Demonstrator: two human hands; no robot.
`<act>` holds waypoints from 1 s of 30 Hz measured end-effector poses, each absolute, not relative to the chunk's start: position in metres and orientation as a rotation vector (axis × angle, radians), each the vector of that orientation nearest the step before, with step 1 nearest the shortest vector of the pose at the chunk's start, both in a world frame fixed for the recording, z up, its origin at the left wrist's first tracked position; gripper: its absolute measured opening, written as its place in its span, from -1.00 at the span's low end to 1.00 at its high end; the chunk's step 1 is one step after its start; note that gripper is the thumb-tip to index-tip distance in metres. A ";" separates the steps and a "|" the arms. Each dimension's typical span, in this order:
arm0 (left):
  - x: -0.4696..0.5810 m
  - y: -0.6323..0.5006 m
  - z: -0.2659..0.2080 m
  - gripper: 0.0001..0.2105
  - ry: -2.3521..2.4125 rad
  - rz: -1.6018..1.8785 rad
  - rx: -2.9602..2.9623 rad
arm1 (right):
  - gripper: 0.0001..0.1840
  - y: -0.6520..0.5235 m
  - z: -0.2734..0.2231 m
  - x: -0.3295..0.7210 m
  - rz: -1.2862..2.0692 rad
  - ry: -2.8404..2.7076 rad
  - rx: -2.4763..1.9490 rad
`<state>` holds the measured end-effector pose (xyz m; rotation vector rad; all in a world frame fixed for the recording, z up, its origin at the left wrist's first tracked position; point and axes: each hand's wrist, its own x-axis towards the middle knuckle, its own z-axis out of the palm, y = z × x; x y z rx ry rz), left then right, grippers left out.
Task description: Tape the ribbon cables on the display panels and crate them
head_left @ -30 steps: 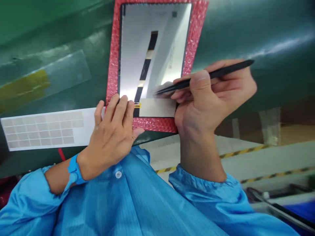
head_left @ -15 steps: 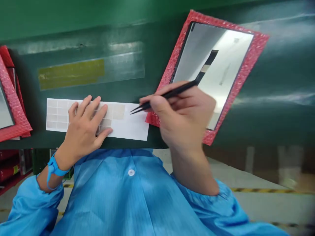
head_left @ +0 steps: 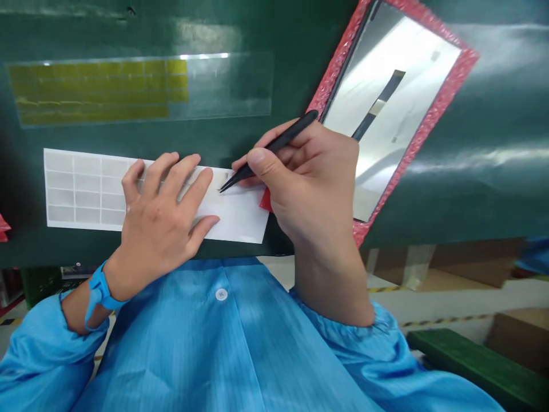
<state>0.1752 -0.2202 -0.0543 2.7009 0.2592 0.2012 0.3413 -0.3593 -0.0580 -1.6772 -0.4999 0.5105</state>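
My left hand (head_left: 165, 203) lies with fingers spread on a white backing sheet (head_left: 240, 214) that carries rows of pale rectangular stickers (head_left: 88, 183). Between the thumb and fingers of my right hand (head_left: 306, 171) is a pair of black tweezers (head_left: 281, 140). Their tips meet the sheet near the right end of the sticker rows, just beyond my left fingertips. Right of that hand, a flat panel (head_left: 412, 97) with a shiny back and a dark strip (head_left: 380, 106) rests on pink bubble wrap (head_left: 446, 86). My right hand hides the panel's lower left part.
Behind the white sheet lies a clear strip (head_left: 231, 86) with yellow rectangular stickers (head_left: 98, 91) on it. A bit of red wrap (head_left: 3, 229) shows at the left edge. The green table (head_left: 493, 189) ends close to my body, with cardboard boxes (head_left: 476, 260) below at right.
The tweezer tips have come down and slightly left onto the sheet, and have drawn closer together. My left hand stays on the sheet. The whole view has shifted.
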 end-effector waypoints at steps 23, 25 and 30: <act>0.206 -0.239 -0.018 -0.67 0.257 0.308 2.723 | -0.56 -0.454 -0.028 0.442 0.196 -0.320 -1.634; 0.226 -0.260 -0.015 -0.71 0.187 0.382 2.658 | -0.60 -0.466 -0.035 0.450 0.240 -0.301 -1.653; 0.272 -0.303 -0.033 -0.75 0.134 0.455 2.609 | -0.68 -0.466 -0.045 0.448 0.360 -0.235 -1.668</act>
